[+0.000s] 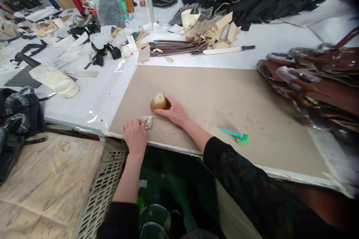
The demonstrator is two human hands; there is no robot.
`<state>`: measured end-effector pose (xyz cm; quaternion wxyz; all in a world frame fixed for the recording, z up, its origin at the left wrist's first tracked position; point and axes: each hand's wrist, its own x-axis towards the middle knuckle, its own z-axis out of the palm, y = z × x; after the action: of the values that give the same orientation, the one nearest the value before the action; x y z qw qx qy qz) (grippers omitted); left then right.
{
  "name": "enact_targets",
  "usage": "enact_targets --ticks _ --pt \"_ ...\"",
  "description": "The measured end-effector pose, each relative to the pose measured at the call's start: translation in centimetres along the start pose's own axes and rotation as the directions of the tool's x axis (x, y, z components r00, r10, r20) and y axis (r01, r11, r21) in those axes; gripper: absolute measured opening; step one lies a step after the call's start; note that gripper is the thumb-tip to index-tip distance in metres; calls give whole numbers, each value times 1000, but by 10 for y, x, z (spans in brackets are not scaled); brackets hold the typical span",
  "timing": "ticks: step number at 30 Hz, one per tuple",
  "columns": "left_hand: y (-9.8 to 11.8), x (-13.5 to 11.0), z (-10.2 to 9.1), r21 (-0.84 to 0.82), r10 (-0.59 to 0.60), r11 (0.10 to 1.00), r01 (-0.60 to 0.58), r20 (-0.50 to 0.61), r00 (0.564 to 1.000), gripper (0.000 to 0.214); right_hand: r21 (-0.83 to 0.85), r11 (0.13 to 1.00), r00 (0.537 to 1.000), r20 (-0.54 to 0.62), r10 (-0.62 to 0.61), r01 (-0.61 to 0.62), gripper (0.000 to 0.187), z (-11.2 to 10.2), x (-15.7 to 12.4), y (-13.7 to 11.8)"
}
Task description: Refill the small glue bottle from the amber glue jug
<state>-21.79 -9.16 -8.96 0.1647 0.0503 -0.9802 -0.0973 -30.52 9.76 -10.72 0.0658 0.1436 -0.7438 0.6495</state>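
Observation:
My right hand (pixel 174 111) is wrapped round a small squat glue bottle (pixel 158 102) with amber contents and a pale top, upright on the brown board (pixel 213 89). By the board's near left edge, my left hand (pixel 135 134) has its fingers closed on a crumpled whitish rag (pixel 147 121). Further right on the board lies a small brush (pixel 234 133) with a blue handle and green bristles, out of reach of both hands.
Brown leather bags (pixel 322 78) are piled at the right. Brown strips (pixel 176 47) and a long knife-like tool (pixel 224 50) lie behind the board. A white plastic container (pixel 54 80) rests on its side at left. Below stands a plastic crate (pixel 102 179).

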Motion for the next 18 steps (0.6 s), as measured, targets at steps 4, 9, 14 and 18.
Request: enact_targets --ticks 4,9,14,18 --pt "-1 23 5 -30 -67 997 66 -5 998 19 -5 1000 1000 -10 -1 1 68 0 0 -1" --pt "32 -46 -8 -252 119 964 -85 126 985 19 8 1000 1000 -5 2 -2 69 -1 1 0" --pt "41 -141 -10 -554 83 831 62 233 969 19 18 1000 1000 0 12 -12 68 0 1 2" --pt "31 -205 20 -675 -217 600 430 380 899 25 38 999 999 14 31 -32 69 3 0 4"
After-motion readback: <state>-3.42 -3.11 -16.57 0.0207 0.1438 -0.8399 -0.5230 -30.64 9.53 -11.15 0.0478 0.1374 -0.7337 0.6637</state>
